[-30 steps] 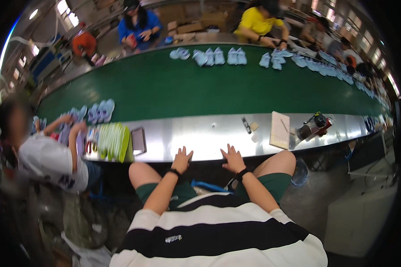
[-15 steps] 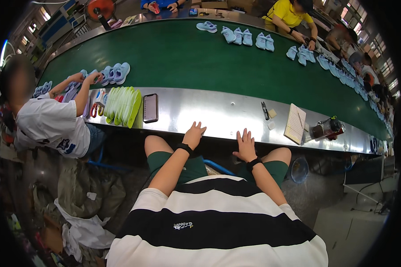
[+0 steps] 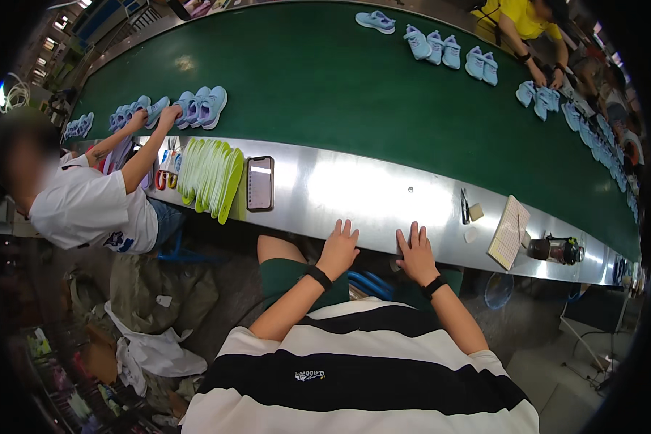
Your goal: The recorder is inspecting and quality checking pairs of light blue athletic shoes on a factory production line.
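My left hand (image 3: 339, 249) lies at the near edge of the metal ledge (image 3: 340, 173), palm down with fingers apart. Beside it, my right hand (image 3: 417, 256) rests on the same edge, its fingers also spread. Both are empty. Left of my hands, a phone (image 3: 260, 184) with a lit screen lies on the ledge, next to a row of lime-green and white shoe-shaped pieces (image 3: 213, 177). To the right are small black thread snips (image 3: 464, 206), two pale small blocks (image 3: 476, 212) and a gridded notepad (image 3: 510, 231) with a pen on it.
Beyond the ledge runs a green conveyor belt (image 3: 304, 79) carrying light-blue sneakers (image 3: 434, 47). A co-worker in white (image 3: 98, 199) at left handles sneakers; another in yellow (image 3: 535, 29) works at far right. A dark-liquid bottle (image 3: 555, 249) lies on the ledge. Sacks (image 3: 155, 289) cover the floor at left.
The view has shifted, so the belt's far side shows less. My hands stay at the ledge edge, slightly closer together. The co-worker at left has reached further among the sneakers.
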Motion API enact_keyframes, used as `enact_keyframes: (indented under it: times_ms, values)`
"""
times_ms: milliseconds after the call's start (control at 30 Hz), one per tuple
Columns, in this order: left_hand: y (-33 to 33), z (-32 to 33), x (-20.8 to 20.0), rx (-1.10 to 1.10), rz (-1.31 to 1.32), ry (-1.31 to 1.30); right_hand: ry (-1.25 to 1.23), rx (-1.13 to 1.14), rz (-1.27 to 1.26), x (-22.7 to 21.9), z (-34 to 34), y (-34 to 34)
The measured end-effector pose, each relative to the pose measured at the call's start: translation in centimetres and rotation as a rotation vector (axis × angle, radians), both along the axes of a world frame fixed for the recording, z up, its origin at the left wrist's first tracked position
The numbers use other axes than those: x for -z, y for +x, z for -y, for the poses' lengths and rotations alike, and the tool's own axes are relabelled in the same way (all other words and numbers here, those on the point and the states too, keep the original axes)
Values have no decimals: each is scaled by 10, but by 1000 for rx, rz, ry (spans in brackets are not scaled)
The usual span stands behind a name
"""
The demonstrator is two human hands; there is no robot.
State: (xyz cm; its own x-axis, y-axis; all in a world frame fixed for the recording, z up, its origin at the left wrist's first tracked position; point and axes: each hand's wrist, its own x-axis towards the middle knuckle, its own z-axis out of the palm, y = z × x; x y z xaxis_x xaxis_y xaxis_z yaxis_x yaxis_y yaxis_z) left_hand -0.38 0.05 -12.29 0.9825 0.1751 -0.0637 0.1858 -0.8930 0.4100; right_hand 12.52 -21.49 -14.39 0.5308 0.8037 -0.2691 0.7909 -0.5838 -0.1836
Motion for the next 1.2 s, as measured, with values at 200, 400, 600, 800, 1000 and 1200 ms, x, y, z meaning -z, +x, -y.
enact_keyframes:
  times_ms: [200, 400, 600, 800, 1000, 1200]
  values:
    - [-2, -5, 21, 27, -44, 165, -108, -103, 76, -10, -7, 5]
    - [28, -40, -23, -53, -223, -99, -171, -140, -90, -24, -13, 25]
    - [93, -253, -43, -880, 279, -312, -137, 35, -350, -53, -33, 60]
    - [103, -475, -32, -1221, -96, 258, -85, 116, -434, -43, -40, 42]
    - [91, -528, -13, -1062, -479, 408, -12, 133, -430, -47, -35, 43]
    - [116, -495, -35, -900, -322, 202, 57, 129, -362, -47, -33, 33]
